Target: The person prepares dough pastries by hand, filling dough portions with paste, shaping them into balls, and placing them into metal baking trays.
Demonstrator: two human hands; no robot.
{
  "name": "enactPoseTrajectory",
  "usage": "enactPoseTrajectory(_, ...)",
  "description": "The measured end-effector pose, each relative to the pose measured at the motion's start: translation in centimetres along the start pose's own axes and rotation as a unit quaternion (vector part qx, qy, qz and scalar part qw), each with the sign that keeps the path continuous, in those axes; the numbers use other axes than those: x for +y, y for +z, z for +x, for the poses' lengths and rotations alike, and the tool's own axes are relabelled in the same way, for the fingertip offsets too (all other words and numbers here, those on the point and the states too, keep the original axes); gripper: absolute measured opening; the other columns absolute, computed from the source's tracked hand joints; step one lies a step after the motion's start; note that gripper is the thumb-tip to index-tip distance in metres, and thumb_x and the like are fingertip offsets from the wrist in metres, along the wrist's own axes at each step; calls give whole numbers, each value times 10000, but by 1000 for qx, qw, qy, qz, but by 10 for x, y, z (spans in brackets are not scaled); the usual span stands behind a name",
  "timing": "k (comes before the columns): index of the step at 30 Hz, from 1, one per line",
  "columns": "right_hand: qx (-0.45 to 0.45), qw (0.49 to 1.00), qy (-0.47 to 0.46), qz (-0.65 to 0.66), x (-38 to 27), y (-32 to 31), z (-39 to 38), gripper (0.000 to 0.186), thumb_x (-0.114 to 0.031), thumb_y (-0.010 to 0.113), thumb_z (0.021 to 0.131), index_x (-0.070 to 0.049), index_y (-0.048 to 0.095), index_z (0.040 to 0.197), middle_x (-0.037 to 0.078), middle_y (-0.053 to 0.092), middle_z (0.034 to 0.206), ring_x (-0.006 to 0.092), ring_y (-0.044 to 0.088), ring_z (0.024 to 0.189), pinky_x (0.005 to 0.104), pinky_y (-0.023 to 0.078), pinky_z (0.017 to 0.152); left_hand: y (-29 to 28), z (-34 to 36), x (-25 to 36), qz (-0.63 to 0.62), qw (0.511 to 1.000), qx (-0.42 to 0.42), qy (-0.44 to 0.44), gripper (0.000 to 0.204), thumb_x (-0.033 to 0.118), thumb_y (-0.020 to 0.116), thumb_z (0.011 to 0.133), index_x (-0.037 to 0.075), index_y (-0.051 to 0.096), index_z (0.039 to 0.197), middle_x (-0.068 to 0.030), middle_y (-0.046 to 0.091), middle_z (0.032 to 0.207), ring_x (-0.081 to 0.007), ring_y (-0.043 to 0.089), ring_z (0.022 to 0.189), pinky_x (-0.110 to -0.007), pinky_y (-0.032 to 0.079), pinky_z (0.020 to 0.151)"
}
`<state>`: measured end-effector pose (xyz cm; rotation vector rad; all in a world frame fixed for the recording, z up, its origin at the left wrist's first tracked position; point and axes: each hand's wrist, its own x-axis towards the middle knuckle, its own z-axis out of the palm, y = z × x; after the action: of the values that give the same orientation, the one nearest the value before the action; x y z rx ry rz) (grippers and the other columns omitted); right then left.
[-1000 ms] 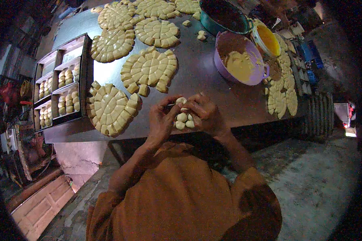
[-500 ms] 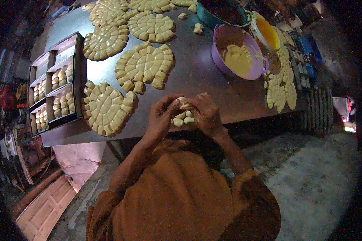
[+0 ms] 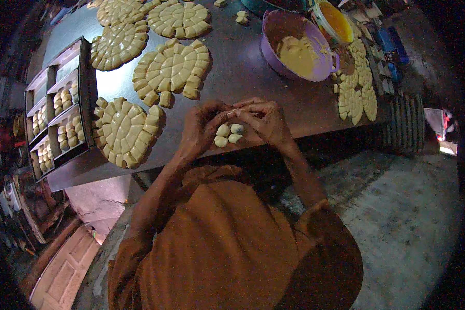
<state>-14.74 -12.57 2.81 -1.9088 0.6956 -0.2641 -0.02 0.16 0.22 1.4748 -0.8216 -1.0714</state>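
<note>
My left hand (image 3: 205,121) and my right hand (image 3: 263,120) meet above the near edge of the table, fingers bent and pinched together at the tips. A piece of pale dough is between them, now almost wholly hidden by the fingers. Just below the hands, several small smooth dough balls (image 3: 222,130) lie in a tight cluster on the dark tabletop; one has a dark patch. To the left of my hands spread flat rounds of dough cut into wedges and blocks, the closest being a glossy round (image 3: 124,132) and another round (image 3: 173,70) behind it.
At the left edge a dark compartmented tray (image 3: 90,116) holds rows of dough balls. A purple basin (image 3: 274,59) with batter-like paste stands at the back right, beside a yellow-orange tub (image 3: 336,20). More cut dough (image 3: 356,98) lies at the table's right end.
The view has shifted, so the table sits higher and further left. My fingers have closed over the dough piece that showed between them before. The clustered balls are now less covered by my hands.
</note>
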Motion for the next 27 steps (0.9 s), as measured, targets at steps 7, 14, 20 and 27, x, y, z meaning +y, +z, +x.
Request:
enactPoseTrajectory(7, -42, 958, 141, 247, 41, -12, -1, 200, -178, 702, 845, -27, 709, 976, 96, 698, 986, 192, 659, 903, 339, 521, 839, 13, 6, -14, -10, 996, -19, 86, 207, 100, 628, 912, 18, 562, 1090, -76, 627, 1002, -145, 589, 959, -311, 486, 845)
enactPoseTrajectory(14, -89, 938, 160, 293, 51, -26, -11, 627, -30, 764, 760, -28, 468, 1313, 105, 647, 1163, 182, 621, 1034, 342, 503, 920, 32, 6, -14, -207, 969, -135, 33, 526, -8, 628, 864, 90, 378, 1316, -81, 593, 1123, -197, 585, 1047, -348, 482, 927)
enactPoseTrajectory(20, -109, 970, 70, 204, 57, -34, -9, 382, -48, 704, 844, 2, 582, 1203, 90, 654, 1177, 180, 628, 1065, 323, 498, 947, 39, 6, -10, -201, 972, -107, 62, 550, -85, 565, 846, 90, 379, 1333, -91, 551, 1217, -200, 561, 1121, -336, 480, 950)
enactPoseTrajectory(27, -36, 992, 19, -124, 101, -14, 4, 207, -161, 698, 842, -37, 711, 1007, 97, 700, 1061, 218, 643, 1029, 364, 494, 914, -16, 14, -48, 50, 998, 8, 45, 324, 87, 654, 855, 23, 606, 1169, -119, 633, 1178, -250, 583, 1150, -376, 437, 1020)
